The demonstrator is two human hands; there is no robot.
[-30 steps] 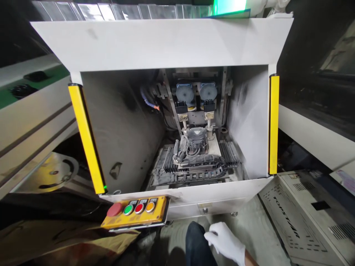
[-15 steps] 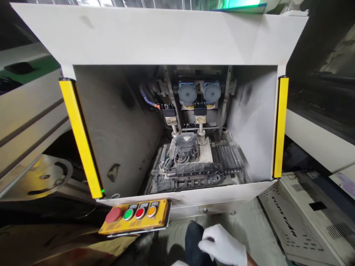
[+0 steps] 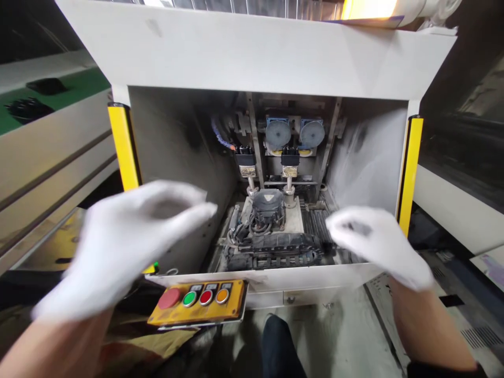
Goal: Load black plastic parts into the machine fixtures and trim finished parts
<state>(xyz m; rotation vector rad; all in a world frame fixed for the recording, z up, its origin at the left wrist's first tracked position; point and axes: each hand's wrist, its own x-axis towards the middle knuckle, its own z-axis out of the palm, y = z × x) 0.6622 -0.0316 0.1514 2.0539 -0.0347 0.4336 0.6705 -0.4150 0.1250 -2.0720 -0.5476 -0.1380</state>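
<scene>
My left hand (image 3: 134,241), in a white glove, is raised at the left, before the cabinet's left wall. Its thumb and fingers are curved with a gap between them and nothing held. At the right my right hand (image 3: 374,239), gloved too and a little blurred, has its fingertips drawn together around a small loop, with no object visible in it. Between and beyond the hands, two black parts (image 3: 245,158) (image 3: 290,158) sit on metal posts inside the cabinet. Behind them are two round grey discs (image 3: 277,133) (image 3: 312,134).
A yellow button box (image 3: 197,304) juts out under the opening at the left. Yellow bars (image 3: 124,147) (image 3: 411,173) flank the opening. A black cable chain (image 3: 283,249) lies along its front inside. Black pieces (image 3: 29,109) rest on a green surface at the far left.
Both hands have risen from low in the view to the front of the opening, spread apart. The view has shifted slightly. The lamp at the top has turned from green to yellow.
</scene>
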